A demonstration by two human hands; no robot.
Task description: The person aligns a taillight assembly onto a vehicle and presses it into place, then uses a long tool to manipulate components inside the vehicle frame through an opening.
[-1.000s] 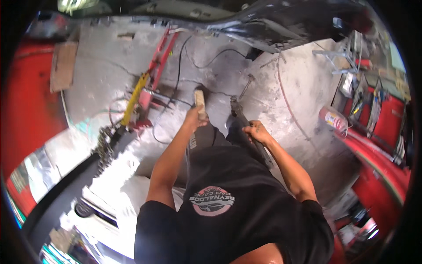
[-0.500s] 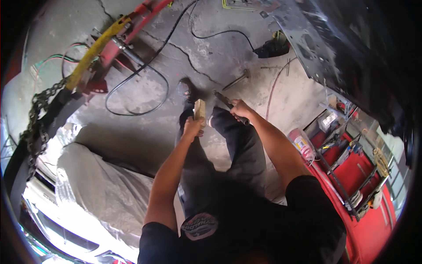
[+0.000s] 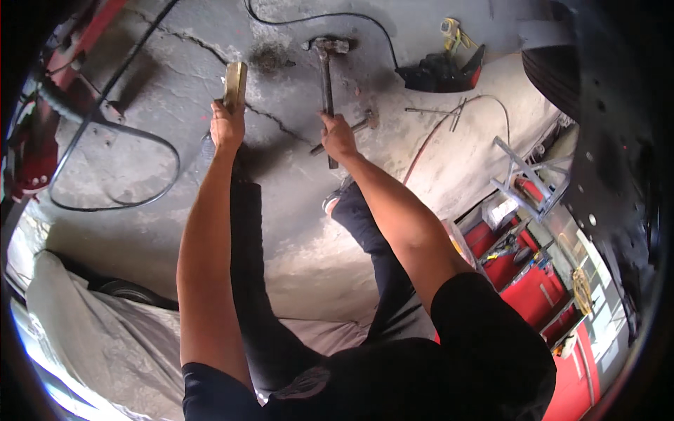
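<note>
My left hand (image 3: 228, 128) is closed round the lower end of a short wooden block (image 3: 236, 83), held out in front of me over the concrete floor. In my right hand (image 3: 338, 137) is the handle of a hammer (image 3: 326, 70), its metal head pointing away from me. The grip is near the handle's lower end, which sticks out below the fist. A second hammer (image 3: 361, 130) lies on the floor, partly behind my right hand. Both arms are stretched forward.
A black cable (image 3: 119, 126) loops across the floor at left. A black and red plastic part (image 3: 442, 74) and a cross wrench (image 3: 453, 112) lie ahead right. At right are a grey stand (image 3: 530, 179), a red tool cart (image 3: 519, 288) and a dark vehicle body (image 3: 611, 140). A grey cover (image 3: 105, 337) drapes at left.
Both hands have reached farther forward, the left one also moving left with the wooden block. The hammer has swung to point nearly straight ahead, and its head now shows clearly. My view has shifted.
</note>
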